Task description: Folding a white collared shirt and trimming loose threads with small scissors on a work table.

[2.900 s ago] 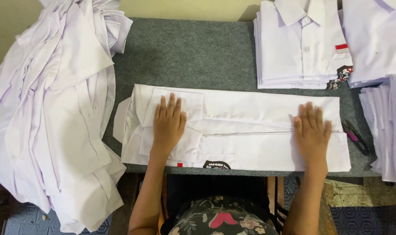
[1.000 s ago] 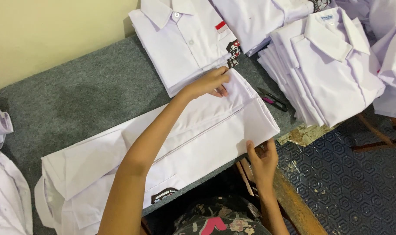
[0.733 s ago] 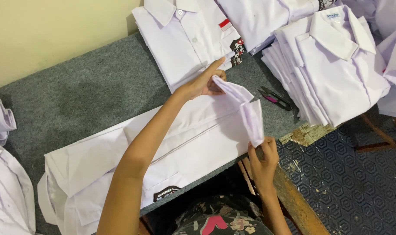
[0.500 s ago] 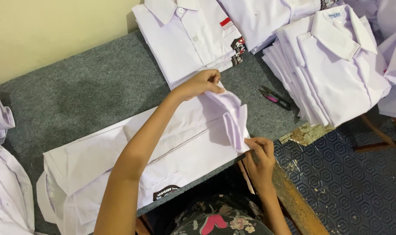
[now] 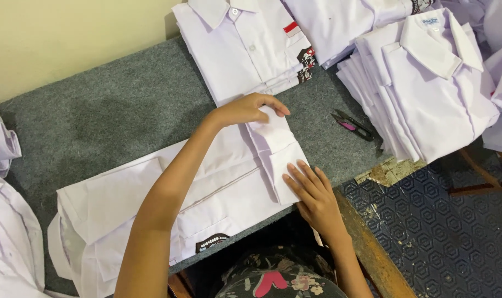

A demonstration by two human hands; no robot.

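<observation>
A view from above, looking down at a grey felt-covered table [image 5: 113,105]. A white shirt [image 5: 151,209] lies flat on it, folded into a long narrow strip. Its long axis runs diagonally, from the lower left near the table's front edge up toward the right. The right end of the strip is turned back over itself into a short flap [image 5: 275,152], and both hands rest on that flap.

The left hand [image 5: 245,109] reaches across from the lower left, its forearm lying along the strip. Its fingers curl over the far corner of the flap, pinching the cloth there. The right hand [image 5: 311,190] lies open and flat, palm down, fingers spread, pressing the near corner of the flap at the table's front edge. The rest of the shirt stretches away to the left of both hands, so the left arm is the one lying over it; the right hand sits at its very end.

A dark label shows at the strip's front edge. Beyond the hands, at the back of the table, sits a folded shirt [image 5: 245,49] with collar and buttons up. To the right is a stack [image 5: 427,83] of folded white shirts. Small snips [image 5: 351,124] with a pink handle lie between hands and stack. Loose white shirts [image 5: 5,221] hang at the far left.
</observation>
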